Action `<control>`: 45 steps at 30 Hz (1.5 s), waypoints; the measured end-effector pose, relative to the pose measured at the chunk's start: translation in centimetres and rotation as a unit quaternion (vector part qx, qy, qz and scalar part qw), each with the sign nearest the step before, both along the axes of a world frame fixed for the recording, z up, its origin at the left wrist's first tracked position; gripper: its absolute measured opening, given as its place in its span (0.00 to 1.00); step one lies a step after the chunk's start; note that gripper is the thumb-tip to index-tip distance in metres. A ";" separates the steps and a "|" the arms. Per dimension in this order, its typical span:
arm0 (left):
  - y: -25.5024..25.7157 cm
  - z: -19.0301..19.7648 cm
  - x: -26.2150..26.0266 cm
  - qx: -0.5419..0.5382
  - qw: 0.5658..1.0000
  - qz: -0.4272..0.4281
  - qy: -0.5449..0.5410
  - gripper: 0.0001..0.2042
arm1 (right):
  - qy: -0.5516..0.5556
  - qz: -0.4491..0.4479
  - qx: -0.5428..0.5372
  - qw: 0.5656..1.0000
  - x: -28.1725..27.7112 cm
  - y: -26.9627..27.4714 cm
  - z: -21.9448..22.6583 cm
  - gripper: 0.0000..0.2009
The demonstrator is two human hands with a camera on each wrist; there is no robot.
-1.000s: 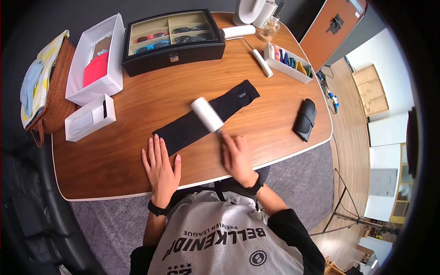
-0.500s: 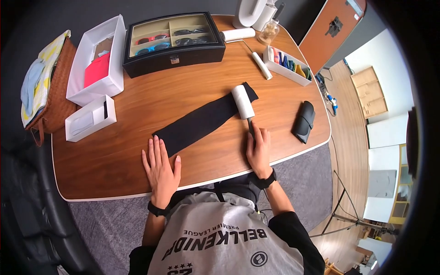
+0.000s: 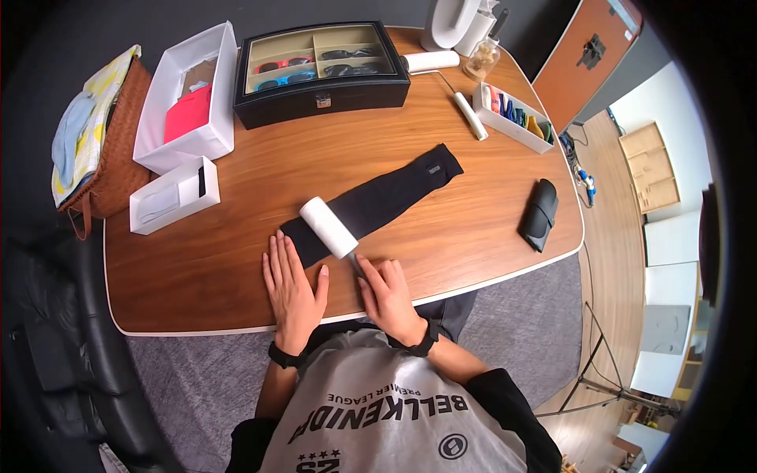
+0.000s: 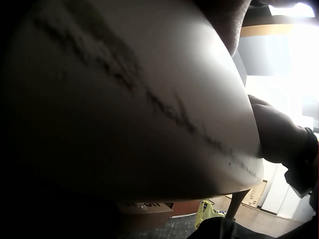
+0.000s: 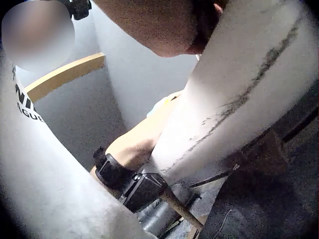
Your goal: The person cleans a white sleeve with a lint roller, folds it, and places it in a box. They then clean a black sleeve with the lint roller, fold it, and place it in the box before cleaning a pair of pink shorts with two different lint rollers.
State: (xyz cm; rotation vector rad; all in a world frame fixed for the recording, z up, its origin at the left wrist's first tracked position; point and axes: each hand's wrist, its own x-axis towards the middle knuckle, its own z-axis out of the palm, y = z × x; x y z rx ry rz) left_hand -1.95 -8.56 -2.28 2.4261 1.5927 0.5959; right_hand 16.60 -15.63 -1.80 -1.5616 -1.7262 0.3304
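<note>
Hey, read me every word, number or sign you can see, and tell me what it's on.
"BELLKENID", ending hidden: shirt.
"PREMIER LEAGUE": same shirt.
Four stars and a round badge: same shirt.
Number on the shirt: cut off, uncertain.
Label on black cloth: too small to read.
Lettering on a box: too blurred.

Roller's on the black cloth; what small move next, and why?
Probably have the right hand roll the lint roller toward the labelled end of the black cloth: the roller sits near the left hand, which touches the opposite end.
</note>
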 end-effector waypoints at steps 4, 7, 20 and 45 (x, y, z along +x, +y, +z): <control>0.0 0.1 0.0 0.007 1.000 -0.004 0.009 0.39 | -0.006 0.028 -0.007 1.000 -0.6 -0.2 -0.3 0.25; 0.0 0.0 0.0 0.013 1.000 -0.004 0.010 0.39 | -0.009 0.034 -0.014 0.999 -0.9 -0.3 0.0 0.25; -0.2 -0.4 -0.6 0.031 0.991 0.046 -0.119 0.38 | 0.003 0.024 -0.011 1.000 -1.0 0.0 0.0 0.24; -1.4 0.0 -0.3 0.046 0.988 0.004 -0.146 0.30 | -0.010 0.083 -0.003 0.996 -3.2 -0.5 0.1 0.23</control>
